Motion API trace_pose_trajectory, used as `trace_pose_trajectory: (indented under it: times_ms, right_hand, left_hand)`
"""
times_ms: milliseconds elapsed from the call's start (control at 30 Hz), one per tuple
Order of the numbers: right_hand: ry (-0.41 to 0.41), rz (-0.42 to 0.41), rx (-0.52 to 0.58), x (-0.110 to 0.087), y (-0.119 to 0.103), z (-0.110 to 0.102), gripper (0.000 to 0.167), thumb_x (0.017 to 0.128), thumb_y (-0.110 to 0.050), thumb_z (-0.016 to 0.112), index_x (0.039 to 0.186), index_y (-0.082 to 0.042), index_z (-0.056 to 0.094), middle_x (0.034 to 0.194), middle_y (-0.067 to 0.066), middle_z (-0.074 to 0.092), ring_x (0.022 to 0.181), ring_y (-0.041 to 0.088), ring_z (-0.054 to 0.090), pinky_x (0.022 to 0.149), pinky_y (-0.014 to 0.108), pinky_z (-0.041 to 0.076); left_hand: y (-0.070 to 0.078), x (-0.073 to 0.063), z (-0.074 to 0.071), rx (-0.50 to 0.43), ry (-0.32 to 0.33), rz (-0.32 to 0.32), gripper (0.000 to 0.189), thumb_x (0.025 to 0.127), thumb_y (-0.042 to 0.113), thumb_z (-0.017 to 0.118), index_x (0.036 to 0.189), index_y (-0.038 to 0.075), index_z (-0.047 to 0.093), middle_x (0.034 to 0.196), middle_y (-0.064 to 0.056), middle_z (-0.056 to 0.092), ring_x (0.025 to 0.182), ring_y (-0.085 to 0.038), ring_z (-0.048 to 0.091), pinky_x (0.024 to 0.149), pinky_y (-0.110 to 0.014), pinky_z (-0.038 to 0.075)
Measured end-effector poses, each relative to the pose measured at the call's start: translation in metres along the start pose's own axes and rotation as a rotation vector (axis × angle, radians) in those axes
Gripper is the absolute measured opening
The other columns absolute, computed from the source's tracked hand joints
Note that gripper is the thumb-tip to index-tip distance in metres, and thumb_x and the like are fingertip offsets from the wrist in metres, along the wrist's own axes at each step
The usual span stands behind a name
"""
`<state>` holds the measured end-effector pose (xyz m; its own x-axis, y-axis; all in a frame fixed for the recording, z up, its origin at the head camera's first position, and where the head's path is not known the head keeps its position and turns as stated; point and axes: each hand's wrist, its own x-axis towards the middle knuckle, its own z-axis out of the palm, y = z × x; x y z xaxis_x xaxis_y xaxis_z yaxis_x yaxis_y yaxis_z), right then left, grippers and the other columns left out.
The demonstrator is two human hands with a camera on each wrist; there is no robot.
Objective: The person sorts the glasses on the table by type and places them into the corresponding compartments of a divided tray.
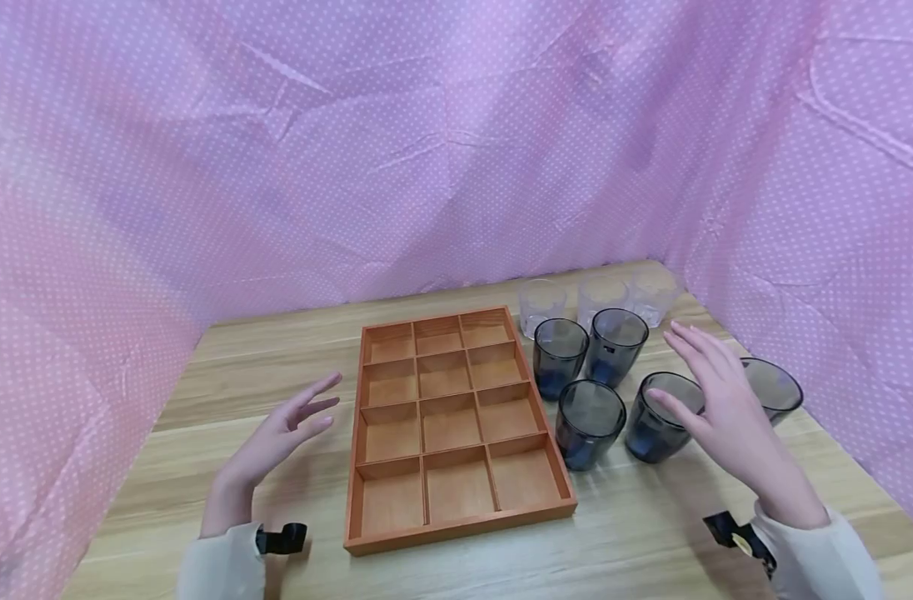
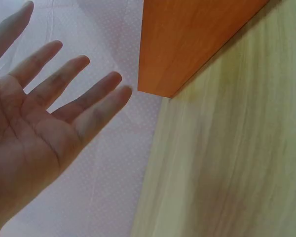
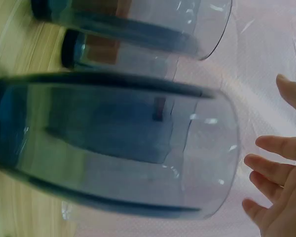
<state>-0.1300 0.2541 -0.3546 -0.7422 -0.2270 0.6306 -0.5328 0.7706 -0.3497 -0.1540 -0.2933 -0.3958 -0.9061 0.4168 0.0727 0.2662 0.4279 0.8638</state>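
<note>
My left hand (image 1: 280, 437) hovers left of a wooden compartment tray (image 1: 462, 527), fingers spread and palm turned toward it. The left wrist view shows that palm (image 2: 39, 118) holding nothing, near an orange-brown tray corner (image 2: 187, 44). Over the dark glass tumblers on the right hangs my right hand (image 1: 726, 408), fingers extended, nothing in it. Its thumb overlaps the rim of one dark tumbler (image 1: 647, 429) in the head view; another tumbler (image 1: 775, 387) is partly hidden behind the hand. In the right wrist view the fingertips (image 3: 266, 143) are apart from the nearest tumbler's (image 3: 113, 143) rim.
Three more dark tumblers, one of them a front tumbler (image 1: 587, 429), stand right beside the tray. Behind them are three clear glasses, including a left one (image 1: 541, 312). Pink dotted cloth (image 1: 426, 167) walls surround the wooden table (image 1: 276, 358).
</note>
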Motion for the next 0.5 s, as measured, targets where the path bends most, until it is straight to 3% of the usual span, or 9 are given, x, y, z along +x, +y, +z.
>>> trace_pose_trajectory:
  times_ms: [133, 267, 500]
  right_hand:
    - [0.018, -0.021, 0.008, -0.002, -0.008, 0.001, 0.071, 0.086, -0.041, 0.070, 0.142, -0.004, 0.046, 0.146, 0.020, 0.045, 0.136, 0.039, 0.034, 0.120, 0.035, 0.015]
    - [0.008, -0.036, 0.007, -0.005, -0.015, 0.003, 0.072, 0.087, -0.045, 0.067, 0.143, -0.005, 0.046, 0.147, 0.019, 0.045, 0.137, 0.036, 0.034, 0.119, 0.026, 0.013]
    - [0.038, -0.087, 0.029, -0.009, -0.026, 0.013, 0.078, 0.091, -0.062, 0.047, 0.140, -0.001, 0.049, 0.140, 0.022, 0.049, 0.132, 0.035, 0.037, 0.117, 0.017, 0.012]
  left_hand:
    - [-0.007, -0.001, 0.001, -0.111, -0.041, 0.006, 0.063, 0.100, 0.008, 0.051, 0.155, 0.013, 0.022, 0.162, -0.015, 0.017, 0.132, 0.005, 0.042, 0.094, -0.016, 0.045]
    - [-0.017, -0.002, 0.002, -0.189, -0.066, 0.017, 0.065, 0.098, 0.003, 0.052, 0.155, 0.009, 0.021, 0.162, -0.018, 0.013, 0.133, 0.003, 0.043, 0.093, -0.020, 0.049]
    - [-0.029, -0.001, 0.006, -0.204, -0.074, 0.018, 0.072, 0.093, 0.000, 0.059, 0.154, 0.007, 0.022, 0.158, -0.027, 0.015, 0.131, 0.006, 0.044, 0.093, -0.019, 0.049]
